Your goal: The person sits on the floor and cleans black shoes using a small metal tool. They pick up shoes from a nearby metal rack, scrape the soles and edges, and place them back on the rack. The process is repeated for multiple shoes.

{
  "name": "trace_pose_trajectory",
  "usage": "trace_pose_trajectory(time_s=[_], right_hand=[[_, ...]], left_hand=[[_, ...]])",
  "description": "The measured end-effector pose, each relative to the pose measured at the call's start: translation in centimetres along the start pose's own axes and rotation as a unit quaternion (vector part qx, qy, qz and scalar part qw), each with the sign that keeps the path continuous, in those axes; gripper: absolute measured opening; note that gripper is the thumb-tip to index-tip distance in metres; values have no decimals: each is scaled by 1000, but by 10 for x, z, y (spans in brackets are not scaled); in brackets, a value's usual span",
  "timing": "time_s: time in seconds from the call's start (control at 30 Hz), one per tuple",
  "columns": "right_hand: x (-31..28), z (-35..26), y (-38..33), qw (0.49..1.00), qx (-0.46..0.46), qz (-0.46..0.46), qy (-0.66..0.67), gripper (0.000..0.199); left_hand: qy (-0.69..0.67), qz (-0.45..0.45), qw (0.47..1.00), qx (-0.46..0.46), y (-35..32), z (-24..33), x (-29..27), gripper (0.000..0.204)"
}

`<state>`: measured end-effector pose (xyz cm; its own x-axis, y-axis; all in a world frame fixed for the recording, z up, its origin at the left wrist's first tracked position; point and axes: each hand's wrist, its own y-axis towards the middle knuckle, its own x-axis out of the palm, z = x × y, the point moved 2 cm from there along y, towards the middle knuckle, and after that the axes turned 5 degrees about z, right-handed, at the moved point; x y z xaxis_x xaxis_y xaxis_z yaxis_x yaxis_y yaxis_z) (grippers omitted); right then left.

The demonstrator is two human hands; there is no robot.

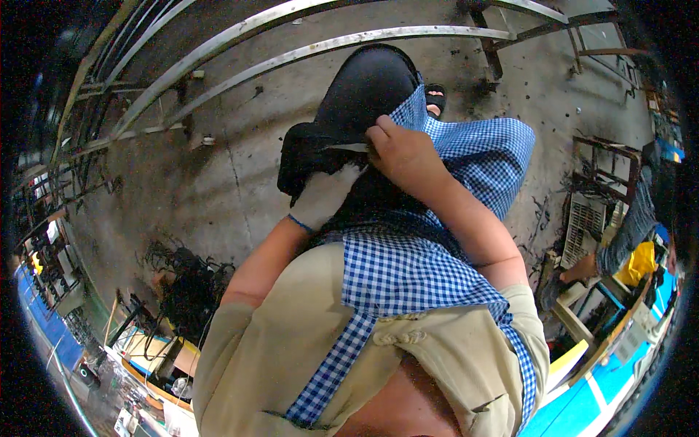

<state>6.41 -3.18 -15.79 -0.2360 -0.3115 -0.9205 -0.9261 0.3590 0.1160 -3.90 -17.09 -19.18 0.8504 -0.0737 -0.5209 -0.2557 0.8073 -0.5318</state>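
Note:
My right hand (408,156) is bare and closed around a knife, its handle hidden in the fingers. The pale, pointed knife blade (348,148) sticks out to the left over my lap. Below the blade, my left hand (324,198), in a light thin glove, has its fingers closed at a black piece (302,156) of unclear kind. That piece rests against my black-clad leg (371,80), and its edges merge with the dark clothing. A blue-and-white checked apron (480,156) covers my other leg.
Metal rails (328,40) run across the floor ahead. A heap of black strips (186,284) lies at the left. At the right are a grey crate (582,226), another person's leg (630,218) and a yellow bag (638,264). Black scraps dot the concrete floor (247,167).

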Motion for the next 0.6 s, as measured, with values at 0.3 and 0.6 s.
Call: trace_pose_trajectory(time_s=[0.3, 0.6], right_hand=[[9, 12, -6, 996, 36, 47, 68, 19], [2, 24, -10, 965, 87, 76, 237, 15]], left_hand=[[152, 24, 976, 157, 1, -10, 6, 35], [178, -5, 976, 130, 0, 1, 0, 37]])
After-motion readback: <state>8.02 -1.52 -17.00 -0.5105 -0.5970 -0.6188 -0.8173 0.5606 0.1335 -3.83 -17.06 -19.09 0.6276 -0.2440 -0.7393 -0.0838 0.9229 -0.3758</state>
